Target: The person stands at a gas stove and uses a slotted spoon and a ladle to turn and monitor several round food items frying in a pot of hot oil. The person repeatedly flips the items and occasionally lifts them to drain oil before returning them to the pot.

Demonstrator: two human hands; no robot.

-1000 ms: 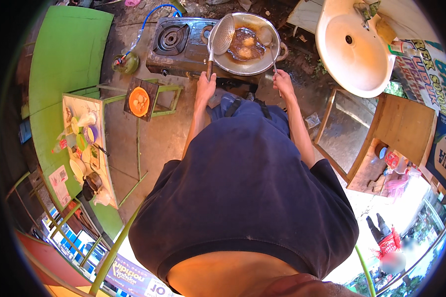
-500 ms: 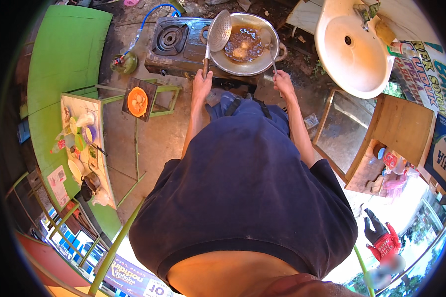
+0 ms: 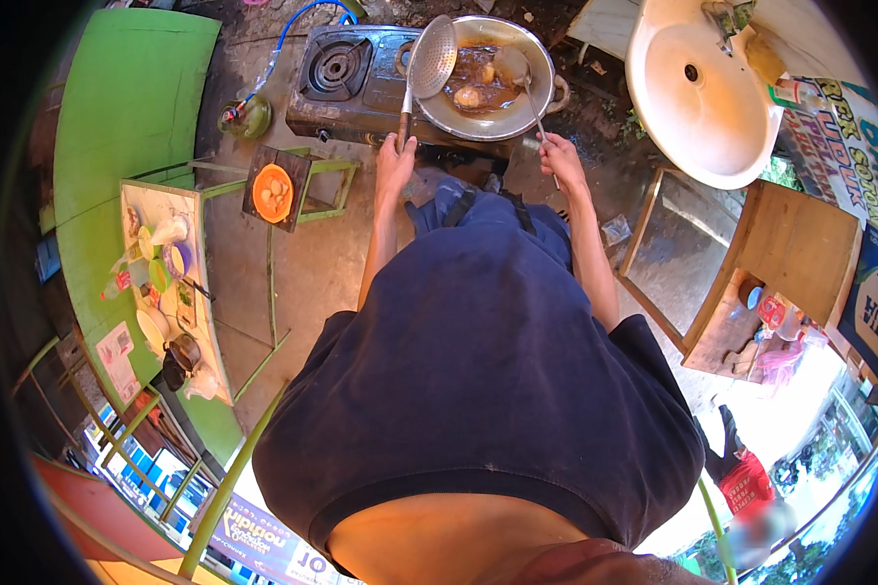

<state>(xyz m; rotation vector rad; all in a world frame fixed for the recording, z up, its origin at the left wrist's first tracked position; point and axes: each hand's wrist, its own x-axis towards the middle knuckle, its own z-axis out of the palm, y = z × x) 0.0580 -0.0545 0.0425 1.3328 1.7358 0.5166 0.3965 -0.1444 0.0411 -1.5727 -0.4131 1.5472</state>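
Left hand (image 3: pixel 394 166): fingers closed round the brown grip of a skimmer (image 3: pixel 433 60), at the handle's near end. Right hand (image 3: pixel 562 161): fingers closed on the thin shaft of a turner (image 3: pixel 538 118), a short tail of shaft showing past the fist. Its head is rounded; flat or cupped, cannot tell.

Handling (judged): both tools stiff metal, not fragile. Skimmer likely head-heavy, wide perforated bowl on a long stem; hold well back on the brown grip, away from heat. Turner lighter; the slim shaft could twist or slip if oily. Fried pieces (image 3: pixel 468 97) probably light, crusty, slick; best borne from below, not pinched.

Axes: skimmer runs near to far, leaning slightly right, bowl at the far end over the pan's left rim; whether it rests there, cannot tell. Turner slants far and left, head inside the pan. Pieces roundish, no clear long axis.

Outward: wide pan (image 3: pixel 488 126) with brown oil, on the right side of the stove (image 3: pixel 361 124); a bare burner (image 3: pixel 336 66) to its left. Nearer and left, an orange bowl (image 3: pixel 271 218) holding pale, rounded pieces, on a dark board (image 3: pixel 300 166).
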